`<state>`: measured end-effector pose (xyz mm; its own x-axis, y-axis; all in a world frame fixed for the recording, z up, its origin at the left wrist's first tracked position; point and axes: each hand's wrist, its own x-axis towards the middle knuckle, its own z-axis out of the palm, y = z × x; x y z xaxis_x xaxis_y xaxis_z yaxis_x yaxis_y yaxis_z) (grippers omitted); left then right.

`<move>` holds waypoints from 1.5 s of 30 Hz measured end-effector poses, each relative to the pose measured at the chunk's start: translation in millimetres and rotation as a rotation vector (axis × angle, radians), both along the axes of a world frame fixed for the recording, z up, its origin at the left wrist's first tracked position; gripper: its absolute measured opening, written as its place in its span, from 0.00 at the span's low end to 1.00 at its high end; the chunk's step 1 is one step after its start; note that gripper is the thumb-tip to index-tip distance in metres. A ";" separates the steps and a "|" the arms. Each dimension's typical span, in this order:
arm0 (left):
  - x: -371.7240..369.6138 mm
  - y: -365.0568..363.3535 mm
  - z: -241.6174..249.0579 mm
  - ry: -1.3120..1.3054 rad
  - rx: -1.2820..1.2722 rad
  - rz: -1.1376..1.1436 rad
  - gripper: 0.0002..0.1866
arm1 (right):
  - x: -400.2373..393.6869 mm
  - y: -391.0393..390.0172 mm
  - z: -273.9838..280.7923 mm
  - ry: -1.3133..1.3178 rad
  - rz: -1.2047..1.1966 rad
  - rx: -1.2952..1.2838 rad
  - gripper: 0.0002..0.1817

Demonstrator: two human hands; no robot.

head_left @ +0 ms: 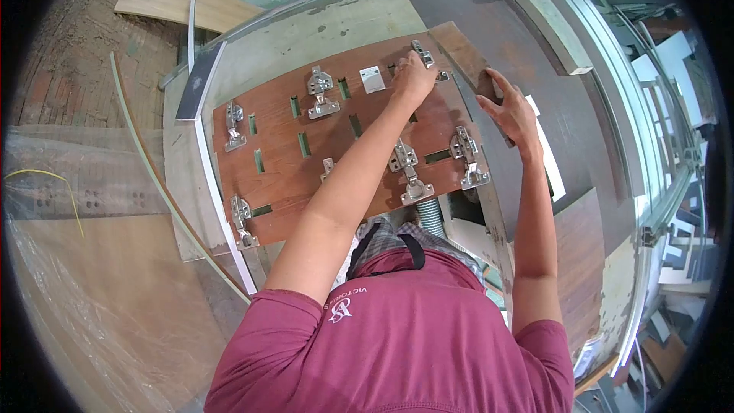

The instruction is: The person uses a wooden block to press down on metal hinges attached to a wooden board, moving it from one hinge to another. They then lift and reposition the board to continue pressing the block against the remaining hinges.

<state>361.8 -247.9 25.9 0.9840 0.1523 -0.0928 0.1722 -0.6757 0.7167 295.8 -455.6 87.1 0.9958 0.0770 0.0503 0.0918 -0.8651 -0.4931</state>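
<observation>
A reddish-brown wooden board (275, 164) with several rectangular slots lies across the bench. Metal hinges stand on it, among them one at the upper middle (321, 93), one at the lower right (468, 157) and one near my body (410, 172). My left hand (416, 79) is closed at the hinge (422, 52) by the board's top right corner; its fingertips are partly hidden. To the right, my right hand (511, 107) is spread, with fingertips by a narrow brown wood strip (466, 53). A small white square (372, 79) lies on the board.
A long pale beam (543, 15) and metal rails border the bench at the upper right. A white strip (547, 149) lies right of my right hand. On the left are a dark-topped panel (200, 84), a curved edging strip (145, 149) and plastic-wrapped sheets (99, 275).
</observation>
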 end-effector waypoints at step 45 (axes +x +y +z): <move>-191.6 -70.9 11.0 -0.310 0.169 -0.549 0.28 | -125.5 -87.8 -31.6 0.214 -0.199 0.338 0.37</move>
